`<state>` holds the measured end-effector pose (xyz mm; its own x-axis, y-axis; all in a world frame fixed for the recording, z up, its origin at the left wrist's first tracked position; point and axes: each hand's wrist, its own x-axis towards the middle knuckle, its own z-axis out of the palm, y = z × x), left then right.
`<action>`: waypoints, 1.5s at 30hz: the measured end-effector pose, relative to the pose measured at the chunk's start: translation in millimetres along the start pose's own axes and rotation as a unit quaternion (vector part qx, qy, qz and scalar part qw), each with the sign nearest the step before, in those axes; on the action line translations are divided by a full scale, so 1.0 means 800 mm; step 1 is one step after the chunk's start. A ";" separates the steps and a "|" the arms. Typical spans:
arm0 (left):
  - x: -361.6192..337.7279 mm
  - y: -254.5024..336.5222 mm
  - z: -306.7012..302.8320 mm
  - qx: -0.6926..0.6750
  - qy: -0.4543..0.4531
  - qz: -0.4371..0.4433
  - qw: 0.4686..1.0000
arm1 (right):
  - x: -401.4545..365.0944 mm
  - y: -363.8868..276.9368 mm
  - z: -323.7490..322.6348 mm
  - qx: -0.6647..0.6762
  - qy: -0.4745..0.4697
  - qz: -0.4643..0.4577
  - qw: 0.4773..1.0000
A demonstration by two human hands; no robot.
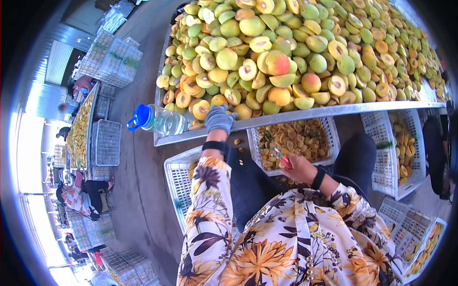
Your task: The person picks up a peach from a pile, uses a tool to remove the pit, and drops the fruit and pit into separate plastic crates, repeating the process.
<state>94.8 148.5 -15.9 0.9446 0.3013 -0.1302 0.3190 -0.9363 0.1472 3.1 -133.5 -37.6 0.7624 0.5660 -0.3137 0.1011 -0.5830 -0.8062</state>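
My left hand (219, 119), in a grey glove, reaches over the near edge of the metal table (305, 111). Its thumb is spread from the fingers, which are at the peach halves (247, 69) heaped there; no fruit shows clearly within its grip. Lower and to the right, my bare right hand (300, 170) is closed round the red handle of a small metal-tipped tool (281, 158). This tool is above a white crate (335, 138) of fruit scraps and pits. Beside my left hand lies a clear plastic bottle (164, 121) with a blue cap.
More white crates stand near my legs, one at the left (172, 174) and one holding fruit at the right (381, 164). Small scraps lie on the floor (143, 190). Far left, people work along another fruit-covered table (80, 131) among stacked crates (107, 59).
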 end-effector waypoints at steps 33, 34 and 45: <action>-0.107 0.095 -0.004 -0.835 -0.052 -0.044 0.546 | 0.024 -0.104 -0.036 -0.077 0.160 -0.137 0.975; -0.108 0.096 -0.003 -0.817 -0.056 -0.025 0.573 | 0.023 -0.101 -0.033 -0.074 0.171 -0.133 0.973; -0.117 0.128 0.002 -0.810 0.007 0.013 0.587 | 0.014 -0.082 -0.028 -0.072 0.221 -0.086 0.969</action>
<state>38.6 23.9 9.8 0.9476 0.3034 -0.1004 -0.0514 0.4547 0.8891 19.3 -102.0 22.8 0.9226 0.3751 0.0899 0.3144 -0.5961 -0.7388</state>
